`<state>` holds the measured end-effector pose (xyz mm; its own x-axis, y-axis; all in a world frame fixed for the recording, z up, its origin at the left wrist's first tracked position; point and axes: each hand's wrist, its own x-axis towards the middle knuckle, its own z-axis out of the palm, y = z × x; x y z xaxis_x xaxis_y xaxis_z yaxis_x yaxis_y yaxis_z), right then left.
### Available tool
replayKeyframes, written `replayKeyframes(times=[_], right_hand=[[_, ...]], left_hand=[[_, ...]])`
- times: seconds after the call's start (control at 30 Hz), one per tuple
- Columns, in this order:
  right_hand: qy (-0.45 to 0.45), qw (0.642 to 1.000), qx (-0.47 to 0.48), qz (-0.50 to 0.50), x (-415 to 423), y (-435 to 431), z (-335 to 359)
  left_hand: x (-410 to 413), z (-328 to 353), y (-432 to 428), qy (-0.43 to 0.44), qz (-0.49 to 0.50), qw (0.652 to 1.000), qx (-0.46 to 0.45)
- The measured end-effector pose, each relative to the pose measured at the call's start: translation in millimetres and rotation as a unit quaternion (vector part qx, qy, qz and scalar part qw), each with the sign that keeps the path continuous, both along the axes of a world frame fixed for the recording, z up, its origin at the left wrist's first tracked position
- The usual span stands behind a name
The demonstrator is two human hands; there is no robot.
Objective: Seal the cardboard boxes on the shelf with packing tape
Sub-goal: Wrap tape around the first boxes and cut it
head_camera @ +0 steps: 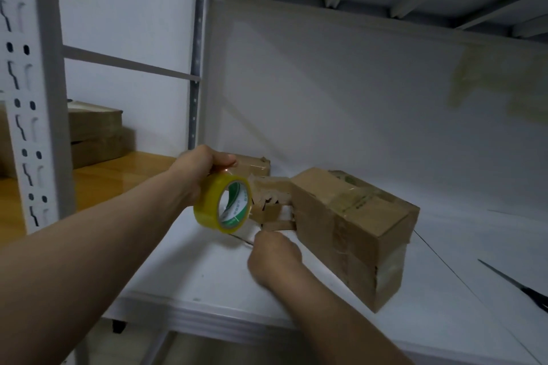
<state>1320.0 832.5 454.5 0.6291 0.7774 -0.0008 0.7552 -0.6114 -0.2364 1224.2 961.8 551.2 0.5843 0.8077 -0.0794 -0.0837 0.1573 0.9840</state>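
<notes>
A long cardboard box [353, 234] lies on the white shelf [207, 284], with old tape across its top and its left end flaps torn and open. My left hand [201, 172] grips a yellow roll of packing tape [221, 204] just left of that open end. Below the roll, my right hand [274, 258] has its fingers curled near the roll's lower edge, seemingly pinching the tape's free end; the tape itself is too clear to make out. A second taped cardboard box [252, 164] sits behind the roll.
Scissors [516, 284] lie on the shelf at the far right. Stacked brown boxes [95, 133] rest on a wooden surface left of the perforated shelf post [32, 115]. An upper shelf hangs overhead. Tape scraps stick to the back wall at the right.
</notes>
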Motion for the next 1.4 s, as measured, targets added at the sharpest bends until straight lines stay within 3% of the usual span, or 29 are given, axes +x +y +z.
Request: replayKeyframes(times=[0.13, 0.3, 0.37, 0.6, 0.7, 0.77, 0.83, 0.9, 1.13, 1.4], right_hand=[[0.084, 0.996, 0.015, 0.031, -7, 15, -2], [0.052, 0.998, 0.012, 0.043, 5, 2, 14], [0.055, 0.997, 0.053, 0.028, 9, -7, 21], [-0.142, 0.982, 0.121, 0.014, 29, -44, 62], [-0.306, 0.927, 0.215, 0.000, 41, -71, 79], [-0.361, 0.910, 0.199, -0.053, 58, -86, 88], [-0.281, 0.946, 0.111, -0.114, 78, -102, 96], [-0.246, 0.960, 0.035, -0.130, 91, -116, 99], [-0.284, 0.952, 0.067, -0.091, 94, -117, 98], [-0.264, 0.959, 0.045, -0.092, 87, -119, 105]], left_hand=[[-2, 1, -4, 0.003, 0.001, 1.000, 0.002], [-1, 5, -14, 0.006, -0.005, 1.000, -0.002], [3, 7, -19, 0.001, -0.009, 1.000, -0.005], [18, 15, -39, -0.005, -0.041, 0.999, -0.009], [28, 15, -48, -0.010, -0.052, 0.999, -0.012], [34, 14, -55, -0.011, -0.056, 0.998, -0.010], [39, 11, -62, -0.010, -0.059, 0.998, -0.010], [44, 10, -68, -0.014, -0.061, 0.998, -0.011], [53, 14, -81, -0.006, -0.083, 0.996, -0.016], [54, 20, -87, -0.019, -0.129, 0.986, 0.100]])
